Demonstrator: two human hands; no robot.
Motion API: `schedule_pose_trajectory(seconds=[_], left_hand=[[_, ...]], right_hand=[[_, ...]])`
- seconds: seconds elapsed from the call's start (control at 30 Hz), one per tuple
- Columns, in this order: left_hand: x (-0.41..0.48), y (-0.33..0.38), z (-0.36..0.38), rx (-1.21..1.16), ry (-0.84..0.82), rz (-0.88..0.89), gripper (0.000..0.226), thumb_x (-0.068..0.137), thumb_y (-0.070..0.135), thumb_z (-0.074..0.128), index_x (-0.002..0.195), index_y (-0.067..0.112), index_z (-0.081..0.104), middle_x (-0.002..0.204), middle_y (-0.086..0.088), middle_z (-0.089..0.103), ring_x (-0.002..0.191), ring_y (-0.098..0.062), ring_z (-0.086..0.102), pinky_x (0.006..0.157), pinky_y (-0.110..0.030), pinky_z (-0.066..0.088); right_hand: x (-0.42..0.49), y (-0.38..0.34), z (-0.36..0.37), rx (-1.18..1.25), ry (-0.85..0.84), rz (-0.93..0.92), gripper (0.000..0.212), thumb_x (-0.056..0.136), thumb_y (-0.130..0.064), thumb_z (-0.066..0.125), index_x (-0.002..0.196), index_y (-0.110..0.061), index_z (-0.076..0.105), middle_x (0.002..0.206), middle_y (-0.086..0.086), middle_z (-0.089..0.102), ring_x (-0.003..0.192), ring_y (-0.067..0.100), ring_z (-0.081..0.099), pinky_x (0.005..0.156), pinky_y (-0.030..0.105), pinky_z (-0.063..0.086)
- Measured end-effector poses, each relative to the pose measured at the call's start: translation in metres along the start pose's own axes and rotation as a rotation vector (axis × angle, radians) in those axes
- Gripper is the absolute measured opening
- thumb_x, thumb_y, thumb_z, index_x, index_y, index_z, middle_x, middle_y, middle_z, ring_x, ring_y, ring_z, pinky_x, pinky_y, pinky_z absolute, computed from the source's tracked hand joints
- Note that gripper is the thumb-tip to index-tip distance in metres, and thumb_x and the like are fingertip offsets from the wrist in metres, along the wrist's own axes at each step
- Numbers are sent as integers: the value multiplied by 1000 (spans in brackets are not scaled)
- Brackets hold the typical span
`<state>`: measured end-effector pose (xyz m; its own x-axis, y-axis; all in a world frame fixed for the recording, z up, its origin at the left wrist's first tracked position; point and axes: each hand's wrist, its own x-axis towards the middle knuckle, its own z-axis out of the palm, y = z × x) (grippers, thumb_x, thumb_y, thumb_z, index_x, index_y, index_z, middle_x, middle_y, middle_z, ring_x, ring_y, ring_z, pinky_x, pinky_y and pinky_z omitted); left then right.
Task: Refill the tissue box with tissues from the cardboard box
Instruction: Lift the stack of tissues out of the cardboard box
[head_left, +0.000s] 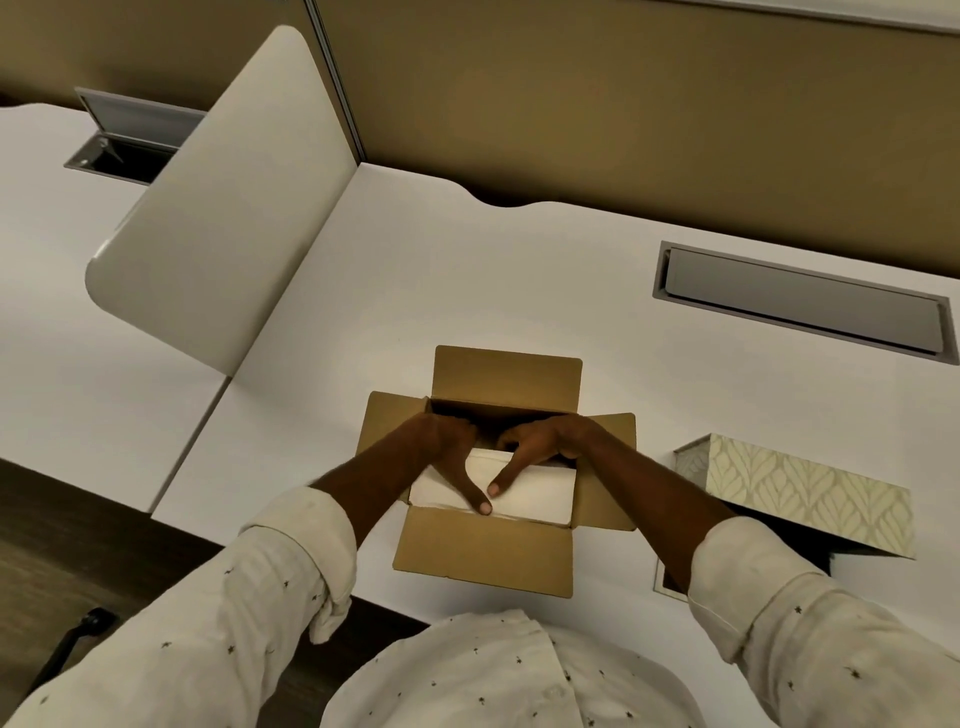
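Reaching into the open brown cardboard box (488, 551) at lower centre, both hands (447, 441) (545, 441) spread their fingers (480, 501) on the white tissue stack (530, 493), unlifted; the patterned cream tissue box (810, 493), lower right, awaits refilling.

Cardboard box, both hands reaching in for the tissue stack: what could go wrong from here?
1. The left hand and right hand press on the white tissue stack inside the cardboard box; a loose lift could fan or spill sheets.
2. The upright far flap and side flaps crowd the opening and may snag the stack.
3. The tissue box sits right, partly behind the right forearm, which could knock it.
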<state>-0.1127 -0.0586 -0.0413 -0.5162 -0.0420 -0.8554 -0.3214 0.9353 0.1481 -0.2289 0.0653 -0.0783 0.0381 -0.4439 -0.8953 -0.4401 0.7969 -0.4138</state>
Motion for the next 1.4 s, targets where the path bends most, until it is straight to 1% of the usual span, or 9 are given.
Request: schedule_pose_trajectory(seconds=[0.2, 0.37, 0.6, 0.77, 0.97, 1.1, 1.2, 1.3, 1.4], left_hand=[[-3, -4, -4, -11, -51, 17, 118, 57, 78, 78, 149, 21, 32, 146, -3, 52, 128, -26, 54, 107, -41, 48], [-10, -8, -3, 13, -13, 92, 111, 65, 71, 79, 149, 18, 28, 144, -3, 52, 127, -25, 55, 104, -37, 47], [-22, -43, -2, -72, 152, 223, 97, 62, 62, 87, 135, 23, 36, 130, 1, 58, 113, -18, 58, 96, -34, 53], [-32, -52, -7, -169, 263, 320, 108, 66, 49, 90, 149, 24, 26, 140, 7, 48, 113, -6, 44, 95, -22, 39], [-42, -68, 4, -221, 423, 344, 108, 70, 50, 86, 153, 27, 21, 149, 2, 42, 123, -13, 45, 99, -25, 41], [-47, -78, 15, -252, 504, 356, 104, 73, 51, 83, 154, 25, 23, 152, 2, 39, 120, -3, 37, 96, -15, 35], [-53, -83, 19, -298, 541, 378, 100, 75, 46, 84, 153, 27, 25, 150, 7, 38, 122, -2, 35, 95, -8, 32], [-65, -89, 20, -383, 623, 420, 100, 72, 42, 87, 151, 33, 26, 147, 16, 39, 128, -3, 38, 103, -19, 38], [-81, -93, 17, -491, 673, 409, 101, 70, 41, 90, 151, 35, 29, 147, 14, 43, 128, -6, 42, 102, -17, 39]], right_hand=[[-9, -3, 0, -34, 31, -68, 75, 66, -50, 91, 127, -24, 56, 122, 1, 68, 106, 19, 68, 93, 41, 59], [-16, -3, 5, -54, 112, -174, 88, 62, -51, 91, 133, -23, 48, 124, -5, 61, 109, 14, 62, 87, 30, 56], [-23, 5, 7, -194, 215, -305, 124, 57, -59, 90, 155, -31, 21, 153, -6, 43, 132, 17, 48, 112, 39, 44], [-30, 7, 5, -271, 297, -381, 122, 63, -46, 93, 157, -27, 16, 152, -2, 43, 132, 19, 46, 110, 34, 42], [-41, 15, 2, -327, 459, -445, 118, 56, -55, 88, 152, -32, 22, 146, -5, 48, 127, 16, 48, 106, 41, 46], [-46, 19, 7, -319, 563, -493, 110, 64, -55, 84, 152, -28, 23, 146, 0, 48, 125, 17, 48, 104, 41, 48], [-52, 22, 15, -270, 633, -519, 107, 66, -52, 84, 151, -31, 22, 145, -1, 48, 123, 16, 47, 102, 38, 48], [-61, 23, 23, -183, 731, -538, 107, 66, -50, 86, 150, -36, 20, 145, -5, 46, 122, 12, 46, 101, 36, 49], [-71, 25, 26, -2, 825, -563, 105, 64, -48, 90, 146, -39, 24, 138, -7, 47, 121, 11, 48, 102, 43, 51]])
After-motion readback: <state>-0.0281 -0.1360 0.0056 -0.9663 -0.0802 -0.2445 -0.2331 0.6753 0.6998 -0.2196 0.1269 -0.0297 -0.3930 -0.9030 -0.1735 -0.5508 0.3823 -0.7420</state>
